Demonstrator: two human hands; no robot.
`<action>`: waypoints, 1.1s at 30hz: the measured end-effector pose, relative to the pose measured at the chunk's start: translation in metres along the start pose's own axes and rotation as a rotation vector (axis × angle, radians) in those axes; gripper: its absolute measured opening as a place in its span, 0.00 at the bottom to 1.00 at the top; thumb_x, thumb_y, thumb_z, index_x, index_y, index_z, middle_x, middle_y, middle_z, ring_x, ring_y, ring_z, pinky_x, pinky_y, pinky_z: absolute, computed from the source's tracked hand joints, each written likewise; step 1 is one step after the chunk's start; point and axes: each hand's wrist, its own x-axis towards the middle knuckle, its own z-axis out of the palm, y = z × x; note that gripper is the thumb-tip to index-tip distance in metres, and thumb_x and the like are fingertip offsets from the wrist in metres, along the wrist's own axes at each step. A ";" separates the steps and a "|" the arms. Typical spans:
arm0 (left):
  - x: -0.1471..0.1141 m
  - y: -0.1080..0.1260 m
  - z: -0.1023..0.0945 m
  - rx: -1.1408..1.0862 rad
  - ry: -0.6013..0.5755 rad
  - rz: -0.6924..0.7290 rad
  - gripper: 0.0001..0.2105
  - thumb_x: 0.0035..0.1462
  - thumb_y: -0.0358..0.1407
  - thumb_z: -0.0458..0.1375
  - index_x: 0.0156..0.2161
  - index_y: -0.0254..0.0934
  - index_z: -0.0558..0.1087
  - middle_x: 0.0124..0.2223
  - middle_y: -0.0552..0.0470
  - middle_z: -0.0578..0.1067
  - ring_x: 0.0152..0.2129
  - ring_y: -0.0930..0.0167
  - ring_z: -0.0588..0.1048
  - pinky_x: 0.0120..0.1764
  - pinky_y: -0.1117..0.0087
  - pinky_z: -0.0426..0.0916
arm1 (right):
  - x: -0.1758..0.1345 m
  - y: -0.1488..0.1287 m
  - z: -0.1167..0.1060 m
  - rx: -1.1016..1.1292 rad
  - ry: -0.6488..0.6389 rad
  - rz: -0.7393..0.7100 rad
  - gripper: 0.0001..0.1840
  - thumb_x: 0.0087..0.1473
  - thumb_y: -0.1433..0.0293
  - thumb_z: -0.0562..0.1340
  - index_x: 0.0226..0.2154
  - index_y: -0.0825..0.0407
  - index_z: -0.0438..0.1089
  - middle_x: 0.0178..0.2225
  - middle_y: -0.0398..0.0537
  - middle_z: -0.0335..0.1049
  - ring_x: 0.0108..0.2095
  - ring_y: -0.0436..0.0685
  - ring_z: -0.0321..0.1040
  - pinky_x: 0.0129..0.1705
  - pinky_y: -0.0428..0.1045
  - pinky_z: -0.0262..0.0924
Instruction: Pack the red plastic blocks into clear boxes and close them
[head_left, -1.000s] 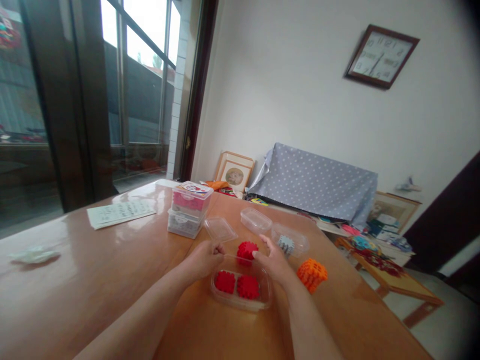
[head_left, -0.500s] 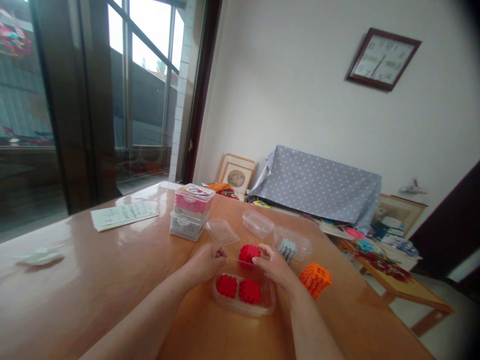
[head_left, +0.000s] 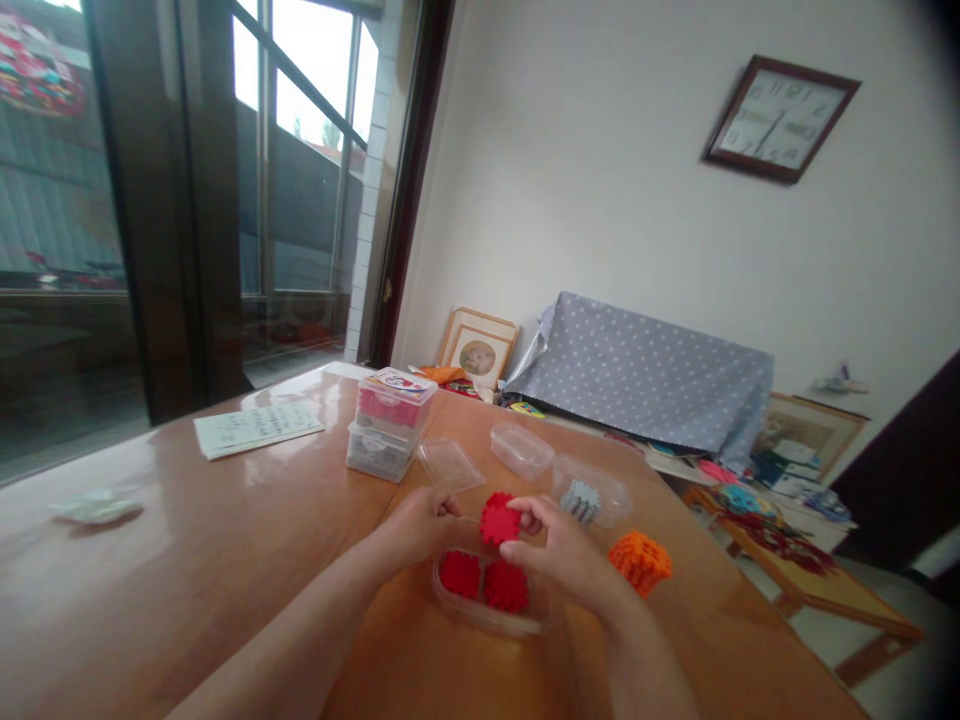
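Observation:
A red toothed block (head_left: 499, 519), made of interlocking pieces, is pinched in my right hand (head_left: 555, 545) between thumb and fingers. It is held above the far side of a clear plastic container (head_left: 491, 622). Inside that container lie two more red toothed blocks, a left one (head_left: 460, 574) and a right one (head_left: 506, 584). My left hand (head_left: 424, 525) is closed at the container's far left, its fingertips gripping the rim there. Right of my right hand stands an orange stack of toothed pieces (head_left: 640, 562).
Beyond my hands are a grey toothed stack (head_left: 580, 500) in a clear container (head_left: 615, 492), another clear container (head_left: 521, 450) and a clear lid (head_left: 451, 465). Two stacked boxes (head_left: 386, 425), papers (head_left: 259, 428) and a crumpled pale packet (head_left: 96, 507) lie farther left on the table (head_left: 247, 560).
My right hand has brought the red block slightly nearer and turned its flat face toward me. My left hand stays at the container's rim. The whole view has shifted slightly.

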 end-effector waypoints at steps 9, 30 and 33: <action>-0.005 0.012 -0.002 0.014 0.025 -0.039 0.14 0.47 0.44 0.63 0.32 0.33 0.74 0.24 0.54 0.72 0.21 0.74 0.67 0.21 0.75 0.51 | -0.007 -0.024 0.033 -0.284 -0.189 0.004 0.13 0.46 0.63 0.70 0.36 0.49 0.75 0.29 0.41 0.73 0.27 0.51 0.64 0.27 0.47 0.47; 0.002 0.004 -0.002 0.023 0.046 -0.012 0.07 0.46 0.33 0.58 0.31 0.32 0.73 0.22 0.56 0.70 0.19 0.75 0.65 0.22 0.75 0.50 | 0.015 0.020 0.012 0.121 0.244 0.119 0.15 0.57 0.60 0.60 0.40 0.52 0.73 0.33 0.47 0.76 0.33 0.56 0.71 0.37 0.50 0.63; 0.004 0.004 -0.004 0.042 0.064 -0.010 0.07 0.44 0.29 0.55 0.31 0.33 0.73 0.23 0.57 0.69 0.19 0.75 0.65 0.22 0.75 0.49 | 0.024 0.047 0.008 0.129 0.365 0.183 0.21 0.54 0.60 0.62 0.48 0.53 0.72 0.41 0.52 0.77 0.42 0.61 0.73 0.47 0.55 0.65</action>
